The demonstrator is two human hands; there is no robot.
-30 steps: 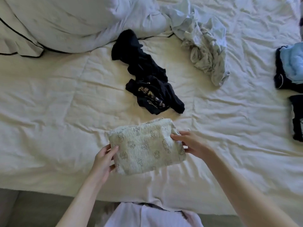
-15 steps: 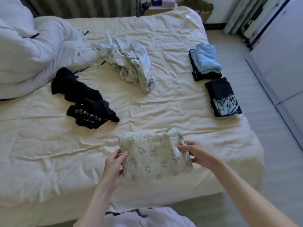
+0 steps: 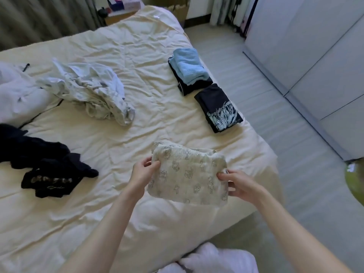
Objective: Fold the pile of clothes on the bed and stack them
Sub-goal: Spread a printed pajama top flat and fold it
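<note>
Folded printed garment (image 3: 189,176), pale with little crosses and cartoon figures, is up off the bed (image 3: 137,56) now, carried between both hands above the near right corner of the mattress. Compared with half a second back, it has swung rightward and tilted, its right end dipping lower, and the view has turned with it: the two folded stacks now sit closer to centre, and far more floor (image 3: 256,99) shows on the right.

The bundle spans the gap between the two grips. The left hand (image 3: 142,174) pinches its upper left corner, thumb on top of the cloth and fingers curled behind it. The right hand (image 3: 239,184) clamps the right edge, thumb lying over the top face, fingers tucked beneath. Both forearms reach forward from the bottom of the view, the right one stretched further out.

Ahead and to the right, near the bed's edge, lies a folded black shirt (image 3: 218,108) with a white graphic; just beyond it sits a light blue folded piece (image 3: 188,65) on top of another dark folded garment (image 3: 195,85). Off to the left a crumpled black shirt (image 3: 45,170) with gold lettering lies loose, and further back a rumpled white garment (image 3: 88,91) waits unfolded beside the bunched duvet (image 3: 17,99).
</note>
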